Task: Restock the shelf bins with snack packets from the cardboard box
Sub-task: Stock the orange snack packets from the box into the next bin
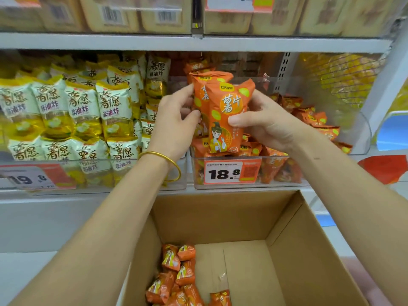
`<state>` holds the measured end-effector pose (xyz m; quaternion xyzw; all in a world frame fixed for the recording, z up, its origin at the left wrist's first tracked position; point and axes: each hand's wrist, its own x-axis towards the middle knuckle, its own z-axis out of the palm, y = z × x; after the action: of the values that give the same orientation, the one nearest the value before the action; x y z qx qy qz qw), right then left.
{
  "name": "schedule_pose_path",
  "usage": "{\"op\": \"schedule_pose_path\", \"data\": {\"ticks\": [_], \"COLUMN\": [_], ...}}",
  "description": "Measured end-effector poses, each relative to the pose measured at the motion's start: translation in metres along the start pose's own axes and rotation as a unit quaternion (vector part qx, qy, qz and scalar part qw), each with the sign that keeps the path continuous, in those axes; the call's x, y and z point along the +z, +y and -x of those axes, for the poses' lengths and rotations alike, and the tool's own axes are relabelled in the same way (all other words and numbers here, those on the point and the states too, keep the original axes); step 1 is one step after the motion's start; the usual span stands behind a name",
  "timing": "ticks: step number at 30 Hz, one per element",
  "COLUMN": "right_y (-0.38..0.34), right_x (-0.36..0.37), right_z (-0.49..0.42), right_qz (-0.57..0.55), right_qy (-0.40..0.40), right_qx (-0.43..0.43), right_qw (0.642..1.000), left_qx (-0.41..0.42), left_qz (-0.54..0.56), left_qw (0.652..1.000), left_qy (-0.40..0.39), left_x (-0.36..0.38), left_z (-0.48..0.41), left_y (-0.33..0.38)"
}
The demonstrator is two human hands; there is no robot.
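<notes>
Upright orange snack packets (224,111) are held between both hands above the clear shelf bin (287,184) that carries the 18.8 price tag. My left hand (174,120), with a gold bangle on its wrist, grips the rear packets from the left. My right hand (262,122) grips the front packet from the right, thumb across its face. More orange packets lie inside the bin. Below, the open cardboard box (287,250) holds several orange packets (176,277) in its left corner.
A neighbouring bin on the left is packed with yellow-and-white snack packets (72,111) behind a 19.8 tag. An upper shelf (194,41) carries beige packs. Yellow netted goods (344,80) sit at the far right. The box stands directly under my forearms.
</notes>
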<state>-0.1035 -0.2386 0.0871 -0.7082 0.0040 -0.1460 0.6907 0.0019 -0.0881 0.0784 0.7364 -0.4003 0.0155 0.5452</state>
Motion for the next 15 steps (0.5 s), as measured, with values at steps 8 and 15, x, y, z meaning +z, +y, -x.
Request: {"op": "schedule_pose_path", "data": {"ticks": [8, 15], "right_y": [-0.004, -0.008], "right_x": [0.004, 0.006], "right_z": [-0.001, -0.001], "right_qz": [0.044, 0.065], "right_qy": [-0.020, -0.011], "right_qx": [0.037, 0.060], "right_qw": [0.998, 0.996], "left_qx": [-0.088, -0.074], "left_qz": [0.056, 0.056], "left_qw": [0.994, 0.996], "left_qy": [0.023, 0.004], "left_x": [0.001, 0.000], "left_z": [0.012, 0.018], "left_y": [-0.013, -0.010]}}
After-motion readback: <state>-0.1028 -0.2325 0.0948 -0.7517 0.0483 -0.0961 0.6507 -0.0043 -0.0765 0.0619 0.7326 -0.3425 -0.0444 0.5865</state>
